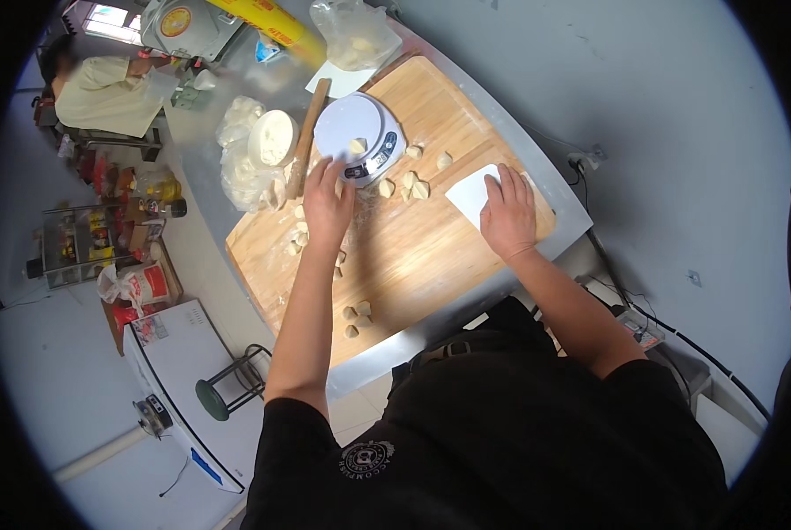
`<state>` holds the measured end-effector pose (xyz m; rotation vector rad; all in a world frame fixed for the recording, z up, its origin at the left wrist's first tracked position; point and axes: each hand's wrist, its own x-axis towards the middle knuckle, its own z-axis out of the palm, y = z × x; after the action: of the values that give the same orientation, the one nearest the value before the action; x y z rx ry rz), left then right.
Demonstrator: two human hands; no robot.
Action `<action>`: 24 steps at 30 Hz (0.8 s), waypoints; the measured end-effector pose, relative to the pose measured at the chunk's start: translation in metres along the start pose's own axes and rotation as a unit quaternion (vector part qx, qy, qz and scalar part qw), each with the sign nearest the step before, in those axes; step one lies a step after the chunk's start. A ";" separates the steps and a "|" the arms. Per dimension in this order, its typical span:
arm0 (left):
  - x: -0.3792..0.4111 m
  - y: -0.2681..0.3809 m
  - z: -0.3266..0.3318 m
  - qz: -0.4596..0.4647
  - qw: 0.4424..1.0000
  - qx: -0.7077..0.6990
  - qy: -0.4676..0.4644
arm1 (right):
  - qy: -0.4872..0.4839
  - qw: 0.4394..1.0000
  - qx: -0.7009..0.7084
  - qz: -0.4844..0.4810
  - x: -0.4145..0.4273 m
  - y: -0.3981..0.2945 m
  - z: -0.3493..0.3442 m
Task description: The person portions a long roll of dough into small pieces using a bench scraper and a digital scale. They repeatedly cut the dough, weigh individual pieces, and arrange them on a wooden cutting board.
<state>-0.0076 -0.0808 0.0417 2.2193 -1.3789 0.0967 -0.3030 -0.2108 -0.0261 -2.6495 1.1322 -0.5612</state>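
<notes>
A white digital kitchen scale (pixel 342 126) stands on the wooden board (pixel 409 265), with one cut dough piece (pixel 358 146) on its plate. My left hand (pixel 328 202) is at the front left edge of the scale, fingers slightly apart, with nothing visible in them. Under my right hand (pixel 509 212) is a flat white dough scraper (pixel 467 197), gripped near the board's right end. Between scale and scraper lie several dough pieces (pixel 420 190). More dough pieces (pixel 363 308) are scattered toward the near edge, and others lie partly hidden behind my left forearm.
A rolling pin (pixel 309 136) lies left of the scale, beside a bowl of flour (pixel 275 139) and plastic bags (pixel 240 119). Another plastic bag (pixel 356 40) is at the back. A stool (pixel 213 399) and white chest freezer (pixel 190 371) stand left; a person (pixel 104 93) works beyond.
</notes>
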 end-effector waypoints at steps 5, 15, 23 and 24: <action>0.050 0.014 0.019 0.068 0.996 0.035 -0.052 | 0.008 1.000 -0.001 0.001 0.000 0.001 0.000; -0.031 -0.010 -0.036 -0.016 0.994 0.058 -0.088 | 0.006 1.000 0.002 -0.001 0.001 -0.001 -0.001; -0.182 0.025 -0.071 -0.067 0.933 0.067 -0.347 | 0.001 1.000 0.016 0.005 -0.001 0.000 0.001; -0.188 0.029 -0.066 -0.057 0.938 0.087 -0.331 | 0.001 1.000 0.011 -0.001 -0.001 0.001 0.002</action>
<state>-0.1093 0.0929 0.0489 2.6040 -1.6073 -0.6504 -0.3033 -0.2109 -0.0280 -2.6331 1.1184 -0.5740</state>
